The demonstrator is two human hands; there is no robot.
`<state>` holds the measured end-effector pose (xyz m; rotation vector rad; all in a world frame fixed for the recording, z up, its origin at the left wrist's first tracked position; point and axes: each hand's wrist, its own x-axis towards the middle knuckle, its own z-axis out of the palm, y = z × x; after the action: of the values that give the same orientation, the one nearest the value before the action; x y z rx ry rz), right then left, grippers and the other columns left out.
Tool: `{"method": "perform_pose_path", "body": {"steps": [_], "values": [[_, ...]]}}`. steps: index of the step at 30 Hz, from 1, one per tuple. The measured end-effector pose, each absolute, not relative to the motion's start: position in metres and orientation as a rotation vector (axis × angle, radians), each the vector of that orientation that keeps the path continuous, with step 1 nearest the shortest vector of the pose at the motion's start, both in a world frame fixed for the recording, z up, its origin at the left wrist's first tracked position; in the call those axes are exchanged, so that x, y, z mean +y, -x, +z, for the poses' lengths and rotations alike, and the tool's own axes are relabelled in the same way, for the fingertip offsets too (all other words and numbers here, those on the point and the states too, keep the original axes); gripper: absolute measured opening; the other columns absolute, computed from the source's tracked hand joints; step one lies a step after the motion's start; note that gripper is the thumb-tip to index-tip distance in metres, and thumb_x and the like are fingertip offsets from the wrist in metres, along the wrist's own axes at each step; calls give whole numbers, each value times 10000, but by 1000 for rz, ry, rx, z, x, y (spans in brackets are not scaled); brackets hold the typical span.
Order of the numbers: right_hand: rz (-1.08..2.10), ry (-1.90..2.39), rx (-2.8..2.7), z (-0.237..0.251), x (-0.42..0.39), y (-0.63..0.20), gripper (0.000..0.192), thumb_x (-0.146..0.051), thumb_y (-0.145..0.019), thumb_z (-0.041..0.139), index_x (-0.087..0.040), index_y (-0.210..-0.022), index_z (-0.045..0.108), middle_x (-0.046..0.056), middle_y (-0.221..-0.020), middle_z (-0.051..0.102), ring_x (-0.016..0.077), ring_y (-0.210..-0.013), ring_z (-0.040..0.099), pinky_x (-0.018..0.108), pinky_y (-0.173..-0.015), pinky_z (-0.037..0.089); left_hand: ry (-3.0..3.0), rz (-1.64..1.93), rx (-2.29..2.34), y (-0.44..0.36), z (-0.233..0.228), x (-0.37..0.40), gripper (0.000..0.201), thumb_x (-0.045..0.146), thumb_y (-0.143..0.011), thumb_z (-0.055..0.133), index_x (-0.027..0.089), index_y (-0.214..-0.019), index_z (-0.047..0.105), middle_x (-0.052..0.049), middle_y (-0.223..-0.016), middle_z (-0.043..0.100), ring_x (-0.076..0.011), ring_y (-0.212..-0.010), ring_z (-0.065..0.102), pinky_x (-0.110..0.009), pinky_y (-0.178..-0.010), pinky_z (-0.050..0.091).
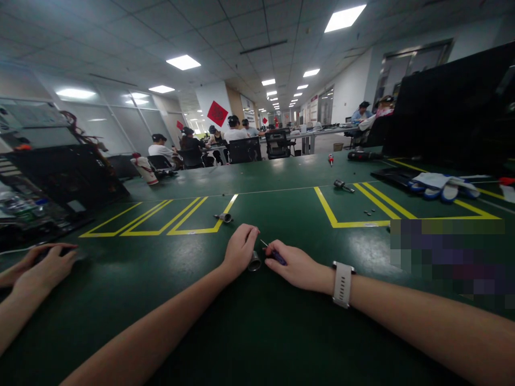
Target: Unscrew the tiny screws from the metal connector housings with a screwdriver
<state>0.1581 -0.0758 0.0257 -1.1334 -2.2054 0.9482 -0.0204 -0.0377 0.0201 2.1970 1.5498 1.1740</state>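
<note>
My right hand [295, 264], with a pale watch [343, 284] on its wrist, is wrapped round a screwdriver with a dark purple handle [278, 257]. Its thin shaft tilts up toward my left hand [240, 249]. The fingers of that left hand are closed at a hollow metal cylinder [254, 262], whose open end faces me low over the table. What else those fingers cover is hidden. A similar metal part [226, 217] lies just beyond my left hand, and another metal part with a shaft [341, 185] lies farther right.
Yellow tape [333, 214] marks areas on the green table [181, 289]. Several small pieces [372, 210], a red screwdriver [331, 159], a power drill [364, 156] and gloves [442, 185] lie right. Another person's hands [46, 265] rest at left. People [237, 131] sit beyond.
</note>
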Motion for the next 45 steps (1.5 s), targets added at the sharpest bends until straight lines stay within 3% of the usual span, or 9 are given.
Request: {"method": "perform_pose_path", "body": {"steps": [3,7,15,21,26,30,33,37,45], "values": [[822,1043,-2381,26,-91,-160,227,-369,-857,490,-211,-1018,520,61,-1008,605,229,-953,579,445,-907,424,-2347,1044,1559,21,22,-52,318,322,-903,328,153,-795,575,-42,-805,585,-169,-788,550,-302,-725,424],[757,915,-2499,28,-113,-169,235,-319,-862,505,-184,-1054,514,93,-1157,586,230,-1183,489,445,-1085,269,-2554,736,1519,23,26,-71,311,314,-910,330,159,-826,587,-42,-803,605,-179,-786,548,-323,-728,413],[803,871,-2591,33,-169,-198,265,-246,-854,528,-169,-1108,544,83,-1388,447,207,-1312,350,378,-1120,244,-2579,496,1502,23,35,-87,300,307,-904,350,149,-860,602,-67,-861,618,-191,-827,545,-349,-765,433],[938,893,-2508,34,-189,-214,260,-190,-834,535,-202,-1090,580,60,-1355,488,214,-1279,405,386,-1096,298,-2523,371,1440,25,42,-95,225,303,-845,469,164,-960,603,-69,-944,622,-198,-881,554,-362,-797,453],[1170,1011,-1953,28,-177,-227,241,-266,-859,506,-252,-1096,546,68,-1260,567,215,-1159,525,430,-995,408,-2536,348,1266,36,38,-96,376,203,-735,587,200,-1111,576,-83,-1150,580,-229,-1061,523,-395,-937,415],[1421,1078,-1588,28,-165,-233,235,-407,-861,499,-198,-868,608,41,-802,691,172,-777,647,329,-746,511,-2452,396,1218,36,38,-98,380,175,-760,560,238,-1135,580,-59,-1139,599,-223,-1057,539,-397,-932,423],[1420,1090,-1400,27,-161,-236,335,-466,-850,497,-185,-684,574,-25,-522,558,100,-484,533,229,-510,441,-2387,469,1209,27,40,-103,371,216,-778,568,243,-1148,575,-57,-1106,617,-229,-1025,551,-395,-904,434],[1410,1142,-1301,23,-159,-237,406,-510,-819,521,-177,-589,522,-54,-450,451,59,-371,410,189,-379,295,-2338,612,1261,9,46,-114,339,275,-792,566,224,-1127,567,-56,-1027,626,-211,-911,568,-370,-816,466],[1409,1227,-1451,25,-162,-234,413,-536,-819,500,-184,-603,519,-59,-433,442,66,-368,407,196,-389,303,-1752,881,1150,-11,48,-129,315,303,-805,543,197,-1099,500,-58,-1026,615,-159,-757,624,-281,-609,523]]}}
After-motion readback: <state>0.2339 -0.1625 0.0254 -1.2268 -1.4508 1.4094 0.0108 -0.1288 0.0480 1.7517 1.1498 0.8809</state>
